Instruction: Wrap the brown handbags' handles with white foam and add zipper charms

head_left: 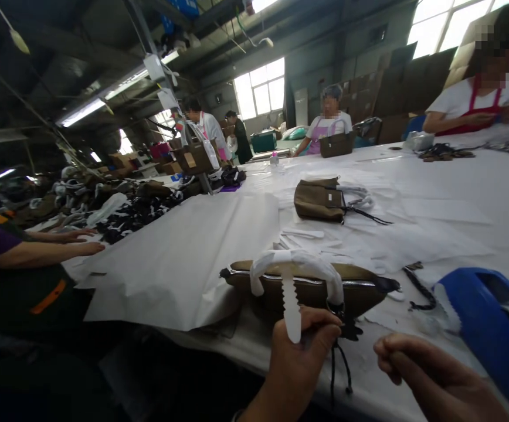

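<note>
Left hand (301, 357) is closed: thumb and forefinger pinch the lower end of a white tape strip (291, 308) with a saw-toothed edge. The strip stands upright and its top meets the paper-wrapped handle (301, 264) of the brown bag (360, 293). A black cord (334, 366) hangs down beside the same fingers.

Right hand (430, 375) has its fingers curled toward the palm. Nothing shows in it, and whether it holds anything cannot be told. It sits just beside a blue tape dispenser (485, 328), which carries a roll at its far end.

The bag lies flat at the near edge of the white table (478, 187) with its zip closed, so the contents are hidden. A second bag (318, 200) lies further back, also closed. A large paper sheet (184, 258) lies to the left, with a co-worker's hand (88, 248) resting at its edge.
</note>
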`<state>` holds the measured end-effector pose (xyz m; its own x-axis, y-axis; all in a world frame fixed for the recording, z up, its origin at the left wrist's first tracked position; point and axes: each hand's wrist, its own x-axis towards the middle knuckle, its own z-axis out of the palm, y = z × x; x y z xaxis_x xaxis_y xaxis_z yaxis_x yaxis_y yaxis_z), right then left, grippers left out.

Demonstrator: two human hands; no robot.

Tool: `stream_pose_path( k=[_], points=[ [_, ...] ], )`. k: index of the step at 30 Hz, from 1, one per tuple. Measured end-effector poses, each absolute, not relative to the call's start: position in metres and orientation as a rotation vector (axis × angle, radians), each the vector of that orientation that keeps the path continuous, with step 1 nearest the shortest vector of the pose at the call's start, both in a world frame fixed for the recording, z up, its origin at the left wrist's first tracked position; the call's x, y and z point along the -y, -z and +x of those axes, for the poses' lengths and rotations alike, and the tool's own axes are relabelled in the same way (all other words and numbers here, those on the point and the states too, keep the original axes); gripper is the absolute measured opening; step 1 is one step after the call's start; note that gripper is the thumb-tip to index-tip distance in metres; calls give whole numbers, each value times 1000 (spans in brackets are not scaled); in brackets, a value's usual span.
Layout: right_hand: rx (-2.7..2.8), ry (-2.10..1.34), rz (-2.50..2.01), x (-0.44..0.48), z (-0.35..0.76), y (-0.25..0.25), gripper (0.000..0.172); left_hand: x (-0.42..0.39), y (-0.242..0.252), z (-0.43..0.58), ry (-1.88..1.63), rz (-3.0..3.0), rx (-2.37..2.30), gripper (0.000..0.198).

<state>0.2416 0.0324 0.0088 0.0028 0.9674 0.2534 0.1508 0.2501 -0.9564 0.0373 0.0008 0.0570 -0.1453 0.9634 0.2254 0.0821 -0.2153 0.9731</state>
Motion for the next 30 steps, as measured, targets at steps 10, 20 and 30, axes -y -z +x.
stream_pose_path(
  k=[10, 20, 30],
  points=[
    [1490, -953, -1038, -29, 219, -32, 9, -7, -41, 33, -1468, 1845, -1377, 15],
    [1405, -1103, -1062, -27, 212, -25, 8, -7, -38, 39, -1422, 1877, -1378, 27],
    [1451, -1063, -1053, -27, 213, -24, 7, -7, -39, 41, -1428, 1929, -1381, 30]
  ],
)
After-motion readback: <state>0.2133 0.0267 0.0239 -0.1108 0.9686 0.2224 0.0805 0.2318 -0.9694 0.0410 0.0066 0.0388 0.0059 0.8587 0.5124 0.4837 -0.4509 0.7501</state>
